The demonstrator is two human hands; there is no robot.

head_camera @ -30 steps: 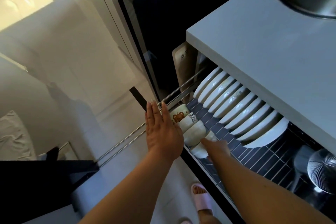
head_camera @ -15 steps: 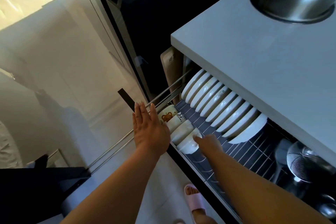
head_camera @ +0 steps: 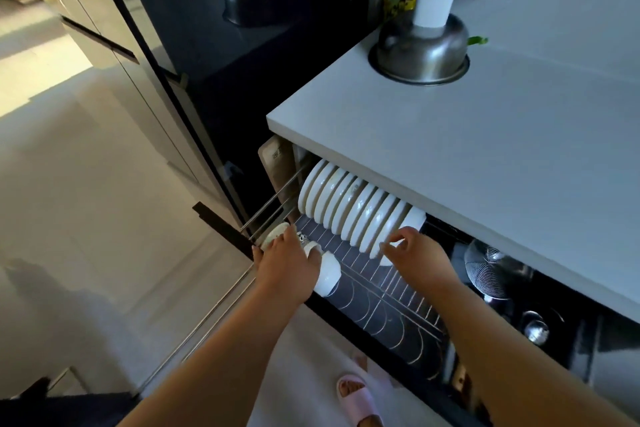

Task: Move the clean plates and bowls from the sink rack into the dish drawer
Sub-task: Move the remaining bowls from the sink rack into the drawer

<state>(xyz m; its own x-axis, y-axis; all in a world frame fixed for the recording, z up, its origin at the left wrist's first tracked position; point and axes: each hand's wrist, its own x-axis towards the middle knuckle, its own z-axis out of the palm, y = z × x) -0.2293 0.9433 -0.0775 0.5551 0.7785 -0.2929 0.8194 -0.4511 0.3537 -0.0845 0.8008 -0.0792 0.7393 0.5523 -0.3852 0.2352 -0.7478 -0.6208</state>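
Your left hand (head_camera: 287,265) is resting over the row of small white ceramic bowls (head_camera: 327,272) at the front edge of the pulled-out wire-rack dish drawer (head_camera: 388,302), left of centre in the frame — fingers draped across them, seemingly steadying the row so it is not tipping. Whether those fingers are actually curling round a bowl, you cannot tell from here. Your right hand (head_camera: 420,255) is sitting just right of it, fingers loosely curled and narrow, fingertips touching the rim of the nearest of the white round ceramic plates (head_camera: 356,215). Those plates are standing on edge in the wire slots, tucked under the pale grey countertop (head_camera: 485,156) — upright so each is keeping its own slot. The slots in the lower centre are standing free for more dishes.
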